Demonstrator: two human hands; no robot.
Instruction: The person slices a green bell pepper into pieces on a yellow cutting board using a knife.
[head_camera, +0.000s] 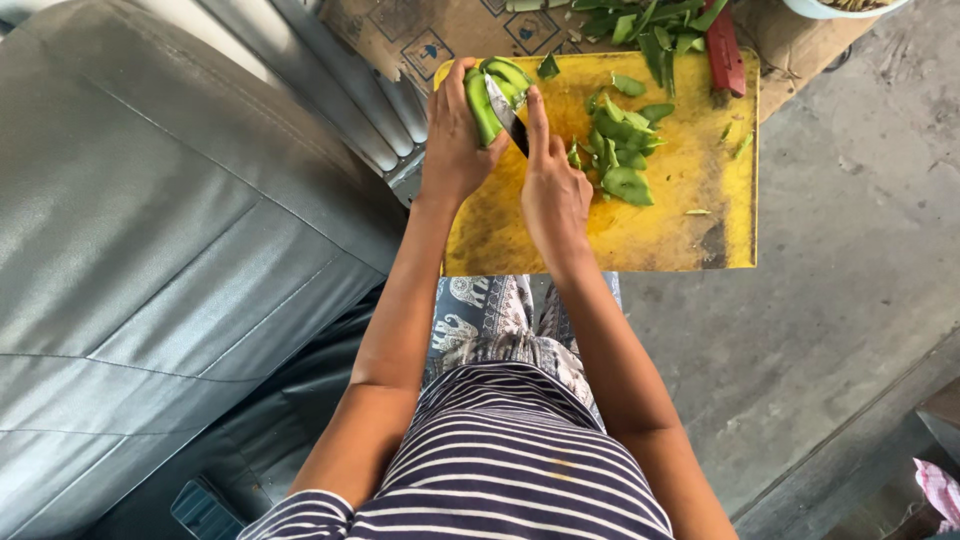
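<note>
Over a yellow board (640, 235), the left hand (455, 140) grips a bunch of green pods (492, 95) while the right hand (553, 190) holds a knife (506, 113) against them. Cut pieces (620, 150) lie just right. Judged best: blade angled away from fingers, strokes short.

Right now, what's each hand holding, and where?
Left hand grips a bunch of green pods around their lower part. Right hand holds a knife by its handle end.
</note>
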